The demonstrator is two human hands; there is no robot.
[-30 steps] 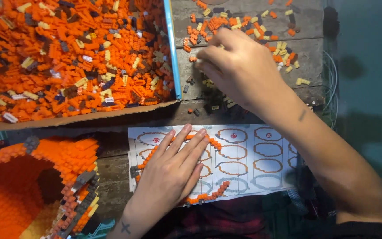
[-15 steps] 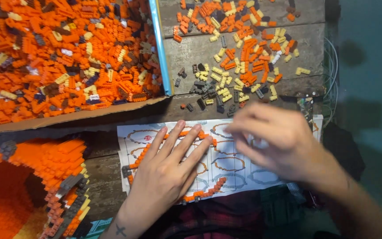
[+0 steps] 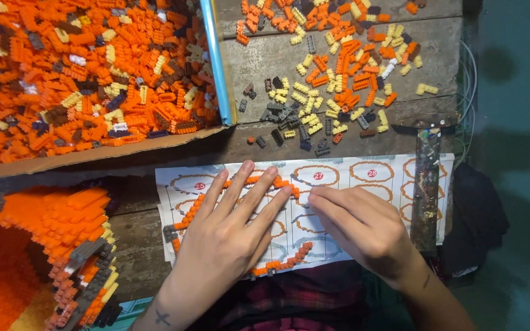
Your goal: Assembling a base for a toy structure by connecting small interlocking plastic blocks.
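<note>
My left hand (image 3: 228, 236) lies flat, fingers spread, on a ring of small orange bricks (image 3: 277, 265) that rests on a white instruction sheet (image 3: 363, 175) printed with oval outlines. My right hand (image 3: 363, 227) is beside it on the sheet, its fingertips touching the ring's upper right end near the left fingertips. Whether it pinches a brick there is hidden by the fingers. Part of the ring lies under my left palm.
A cardboard tray (image 3: 93, 153) full of orange, yellow and dark bricks fills the top left. Loose bricks (image 3: 332, 92) scatter over the wooden table (image 3: 253, 55) above the sheet. A large orange brick model (image 3: 44, 257) stands at the lower left. A paint-stained stick (image 3: 426, 184) lies on the sheet's right side.
My right hand has come down from the loose brick pile to the sheet and now meets the ring beside my left fingertips. My left hand has stayed flat on the ring.
</note>
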